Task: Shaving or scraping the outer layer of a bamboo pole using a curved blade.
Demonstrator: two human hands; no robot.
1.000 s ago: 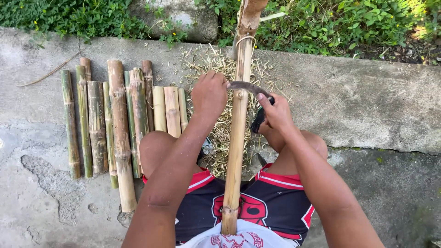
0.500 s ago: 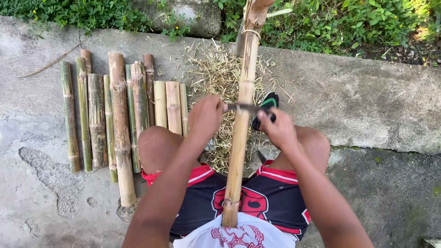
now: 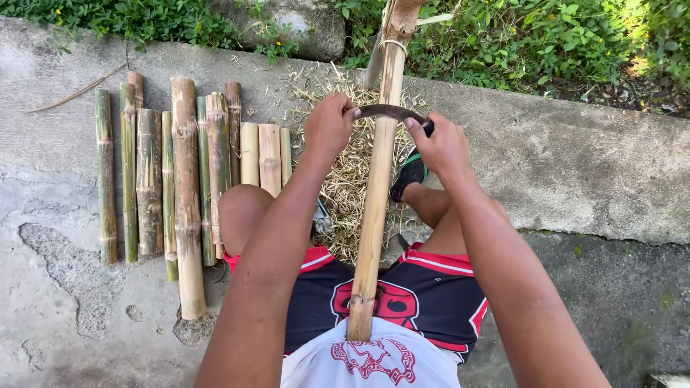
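Bamboo pole (image 3: 375,208) under curved blade (image 3: 384,111); left hand (image 3: 329,128), right hand (image 3: 440,146) gripping ends.

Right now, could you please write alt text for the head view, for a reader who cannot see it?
A seated person's left hand and right hand grip the two ends of a curved blade laid across a bamboo pole propped between their knees. Shavings lie beneath; cut bamboo lengths are lined up on the concrete to the left.
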